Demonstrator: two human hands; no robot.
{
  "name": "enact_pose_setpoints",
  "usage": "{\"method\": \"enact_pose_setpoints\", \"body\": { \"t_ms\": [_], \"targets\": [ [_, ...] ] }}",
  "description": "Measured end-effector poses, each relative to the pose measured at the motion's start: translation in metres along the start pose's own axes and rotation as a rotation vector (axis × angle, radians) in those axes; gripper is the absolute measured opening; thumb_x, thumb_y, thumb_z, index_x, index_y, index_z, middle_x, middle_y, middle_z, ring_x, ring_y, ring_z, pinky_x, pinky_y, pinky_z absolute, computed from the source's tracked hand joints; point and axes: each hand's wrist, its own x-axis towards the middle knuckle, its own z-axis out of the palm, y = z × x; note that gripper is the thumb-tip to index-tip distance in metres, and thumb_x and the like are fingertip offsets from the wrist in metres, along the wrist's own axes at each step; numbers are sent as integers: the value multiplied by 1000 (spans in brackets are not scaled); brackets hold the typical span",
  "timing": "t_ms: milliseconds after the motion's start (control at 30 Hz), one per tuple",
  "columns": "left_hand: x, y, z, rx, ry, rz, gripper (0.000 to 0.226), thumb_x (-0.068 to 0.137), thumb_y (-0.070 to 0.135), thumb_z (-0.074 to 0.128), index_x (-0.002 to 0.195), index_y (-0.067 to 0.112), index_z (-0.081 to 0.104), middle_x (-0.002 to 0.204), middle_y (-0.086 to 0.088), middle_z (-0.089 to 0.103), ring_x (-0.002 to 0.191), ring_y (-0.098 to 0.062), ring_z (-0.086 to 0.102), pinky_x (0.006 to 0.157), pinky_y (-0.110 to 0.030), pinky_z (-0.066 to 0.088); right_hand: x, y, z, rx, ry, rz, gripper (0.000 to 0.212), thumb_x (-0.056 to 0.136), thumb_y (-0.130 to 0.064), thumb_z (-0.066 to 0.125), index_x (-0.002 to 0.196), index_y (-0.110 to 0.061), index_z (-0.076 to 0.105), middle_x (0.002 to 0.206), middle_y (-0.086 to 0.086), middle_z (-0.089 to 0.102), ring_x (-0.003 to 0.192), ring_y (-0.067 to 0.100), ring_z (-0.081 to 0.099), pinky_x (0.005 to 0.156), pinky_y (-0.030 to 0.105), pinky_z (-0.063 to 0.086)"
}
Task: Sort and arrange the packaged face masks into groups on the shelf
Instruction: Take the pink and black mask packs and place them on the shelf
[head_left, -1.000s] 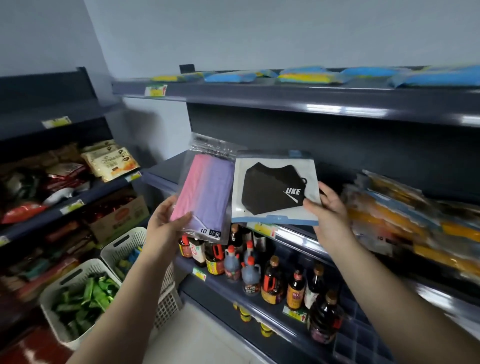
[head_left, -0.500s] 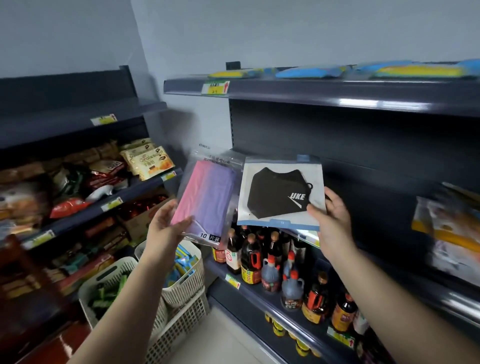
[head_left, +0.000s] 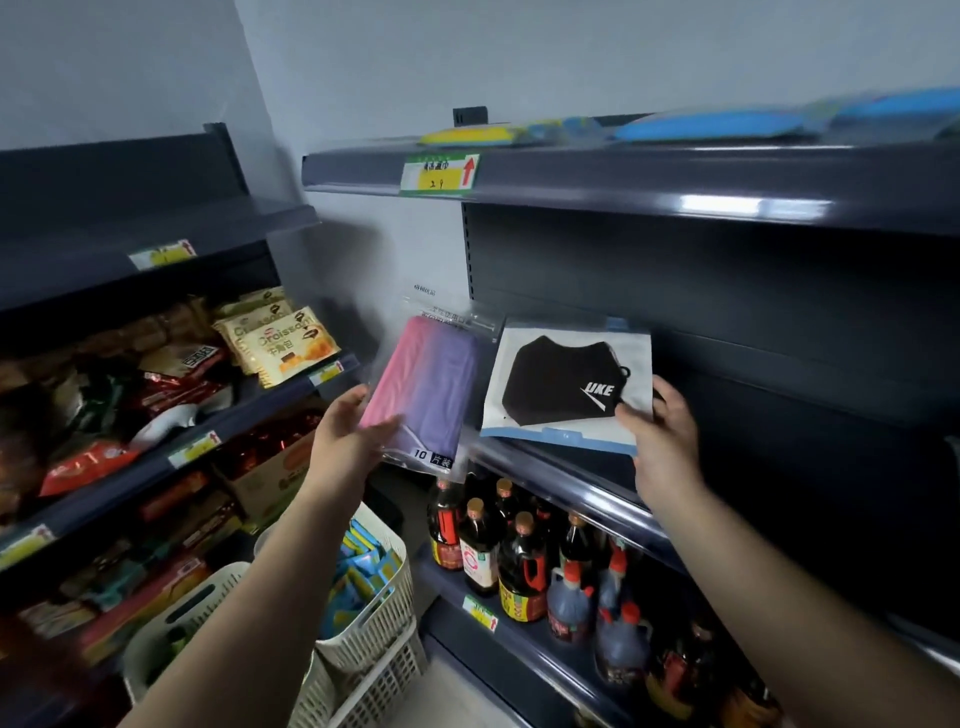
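Observation:
My left hand (head_left: 345, 441) grips a clear pack of pink-to-purple masks (head_left: 431, 387) by its lower left edge. My right hand (head_left: 660, 431) holds a white pack with one black mask (head_left: 566, 382) at its lower right corner. Both packs are held up side by side in front of the left end of the dark middle shelf (head_left: 587, 483). Yellow and blue packs (head_left: 717, 124) lie in a row on the top shelf (head_left: 623, 179).
Sauce bottles (head_left: 524, 556) stand on the shelf below. A second rack at the left holds snack packs (head_left: 280, 338). White baskets (head_left: 374, 618) with blue and green packets sit on the floor in the corner. A price tag (head_left: 439, 174) marks the top shelf.
The view has swung left, toward the corner. Both hands keep their packs and have shifted left along the middle shelf, away from the masks stacked at the right, now out of view.

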Motion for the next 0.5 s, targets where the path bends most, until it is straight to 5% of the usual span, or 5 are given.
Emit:
{"method": "enact_pose_setpoints", "body": {
  "t_ms": [167,267,367,500],
  "targets": [
    [44,-7,2,53,-22,-35,45,77,-5,69,118,5,53,102,-13,58,72,-18,60,58,-24,49,18,10,17,-44,54,-1,57,85,11,56,136,-12,44,103,-4,61,90,9,59,90,30,45],
    [69,-10,6,57,-65,-48,40,80,-6,66,116,4,53,103,-15,59,79,-22,61,70,-31,51,30,17,28,-74,113,-1,58,85,11,57,137,-11,42,112,2,59,98,14,57,83,23,45],
    [101,-12,9,67,-106,-73,37,80,-7,65,113,4,54,106,-18,58,90,-30,60,83,-39,51,40,22,39,-99,175,-9,57,86,10,56,137,-9,42,97,-6,58,96,12,53,80,19,43],
    [143,-17,13,130,-171,-102,43,80,-6,65,120,-5,50,103,-16,58,79,-22,60,61,-21,54,52,35,53,-157,274,7,58,84,8,60,137,-10,43,104,0,62,100,15,55,86,27,43]
  ]
}}
